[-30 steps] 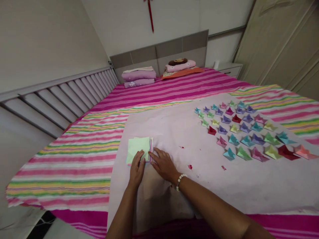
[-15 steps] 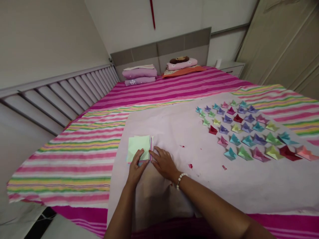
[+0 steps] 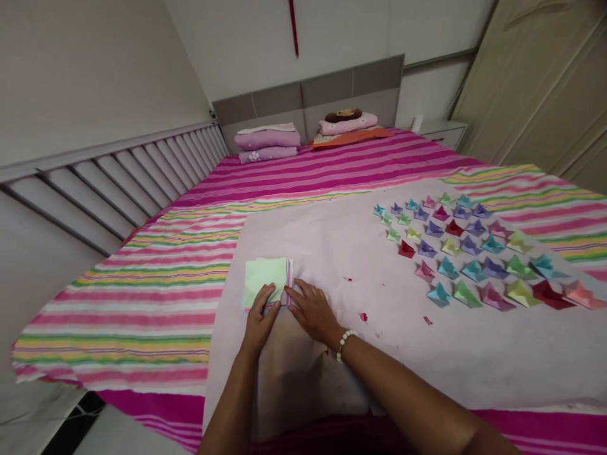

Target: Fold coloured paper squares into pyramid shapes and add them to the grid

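A small stack of square coloured papers (image 3: pixel 263 278), pale green on top, lies on a pale pink sheet (image 3: pixel 332 253) spread over the bed. My left hand (image 3: pixel 260 316) rests with its fingers on the near edge of the stack, fingertips pressing the top sheet. My right hand (image 3: pixel 310 309), with a white bead bracelet at the wrist, lies flat beside the stack's right near corner, fingers stretched toward it. Neither hand has lifted a sheet.
Several folded paper shapes (image 3: pixel 469 253) in many colours lie in rows on the right of the sheet. Tiny red paper scraps (image 3: pixel 363 316) dot the middle. Folded blankets and pillows (image 3: pixel 268 142) sit at the headboard. A slatted rail (image 3: pixel 118 189) runs along the left.
Both hands stay at the paper stack with only slight finger shifts. The camera view has drifted a little.
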`<action>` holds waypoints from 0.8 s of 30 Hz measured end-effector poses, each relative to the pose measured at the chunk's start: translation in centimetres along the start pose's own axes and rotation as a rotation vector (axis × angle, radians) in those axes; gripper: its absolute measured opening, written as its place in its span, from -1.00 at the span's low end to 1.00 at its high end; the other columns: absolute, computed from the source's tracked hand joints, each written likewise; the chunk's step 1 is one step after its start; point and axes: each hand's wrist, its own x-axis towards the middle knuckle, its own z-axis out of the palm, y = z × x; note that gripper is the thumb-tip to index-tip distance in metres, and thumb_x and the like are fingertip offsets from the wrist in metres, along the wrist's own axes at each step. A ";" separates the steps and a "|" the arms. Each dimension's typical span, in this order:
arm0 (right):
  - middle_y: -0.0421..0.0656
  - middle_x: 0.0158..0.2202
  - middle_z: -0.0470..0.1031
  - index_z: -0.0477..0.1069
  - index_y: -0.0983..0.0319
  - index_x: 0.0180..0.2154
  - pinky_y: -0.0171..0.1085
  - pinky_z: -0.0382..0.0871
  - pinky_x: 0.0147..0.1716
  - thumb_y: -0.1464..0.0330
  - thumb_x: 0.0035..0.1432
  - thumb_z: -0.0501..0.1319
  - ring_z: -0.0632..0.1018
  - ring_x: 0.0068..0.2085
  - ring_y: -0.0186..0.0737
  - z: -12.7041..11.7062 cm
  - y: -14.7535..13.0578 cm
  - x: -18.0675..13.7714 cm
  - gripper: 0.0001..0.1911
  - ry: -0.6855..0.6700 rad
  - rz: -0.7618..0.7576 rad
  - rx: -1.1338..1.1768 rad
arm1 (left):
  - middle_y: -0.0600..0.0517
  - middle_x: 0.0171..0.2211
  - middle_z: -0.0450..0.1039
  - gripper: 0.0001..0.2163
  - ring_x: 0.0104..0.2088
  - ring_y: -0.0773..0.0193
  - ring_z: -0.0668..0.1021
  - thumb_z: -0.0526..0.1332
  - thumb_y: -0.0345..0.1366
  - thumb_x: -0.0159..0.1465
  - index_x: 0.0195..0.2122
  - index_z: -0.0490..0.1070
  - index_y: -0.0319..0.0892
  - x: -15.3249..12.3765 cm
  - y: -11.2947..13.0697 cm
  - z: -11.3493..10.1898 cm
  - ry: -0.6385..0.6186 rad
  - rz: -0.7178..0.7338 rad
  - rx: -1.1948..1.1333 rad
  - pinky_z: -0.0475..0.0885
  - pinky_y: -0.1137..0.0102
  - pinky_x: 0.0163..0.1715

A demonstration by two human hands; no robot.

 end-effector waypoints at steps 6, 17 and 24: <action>0.01 0.28 0.14 0.15 0.10 0.25 -0.03 0.15 0.11 0.24 0.33 0.03 0.26 0.18 0.00 0.1 0.1 -0.1 -0.52 0.002 0.001 0.009 | -0.09 0.19 0.34 -0.59 0.29 0.09 0.22 0.19 -0.13 0.24 0.09 0.37 -0.10 0.0 0.0 0.0 0.004 0.028 0.008 0.10 0.05 0.27; 0.01 0.28 0.15 0.15 0.09 0.25 -0.03 0.16 0.09 0.23 0.33 0.02 0.26 0.18 0.00 0.4 0.2 -0.1 -0.52 0.016 -0.008 0.007 | -0.09 0.16 0.37 -0.58 0.28 0.09 0.24 0.26 -0.13 0.18 0.06 0.39 -0.08 0.0 -0.4 0.2 0.023 0.040 0.030 0.13 0.05 0.26; 0.00 0.28 0.14 0.15 0.08 0.25 -0.02 0.16 0.09 0.23 0.33 0.03 0.27 0.17 0.00 0.3 0.1 -0.1 -0.52 0.008 0.006 0.006 | -0.08 0.15 0.38 -0.61 0.27 0.10 0.26 0.23 -0.14 0.20 0.05 0.39 -0.09 0.1 -0.6 0.2 0.030 0.055 0.046 0.13 0.05 0.26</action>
